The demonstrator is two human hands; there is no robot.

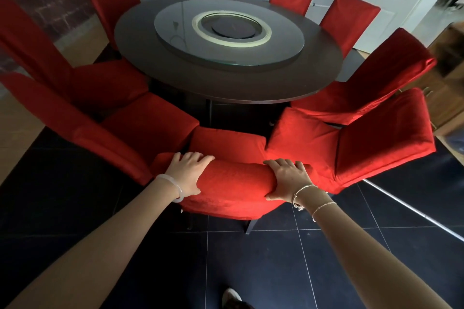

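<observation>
A: We log both as grasping. The left grip (187, 172) and right grip (288, 178) wrap the padded top of the red fabric-covered dining chair (236, 179), fingers over the front and thumbs behind.

B: Why two grips, spread so wide?

A: We judge it's for steering. One near each end of the backrest stops the chair swivelling on the dark tiled floor (251, 258).

B: Where's the chair relative to the grips?

A: The backrest spans between them. The seat lies beyond the fingers, facing the round dark wooden counter (226, 94), and its front looks short of the rim.

B: Neighbours?

A: A red left neighbour chair (150, 123) sits outside the left grip and a red right neighbour chair (351, 143) outside the right. Both are close to the seat, so we call it a tight slot.
</observation>
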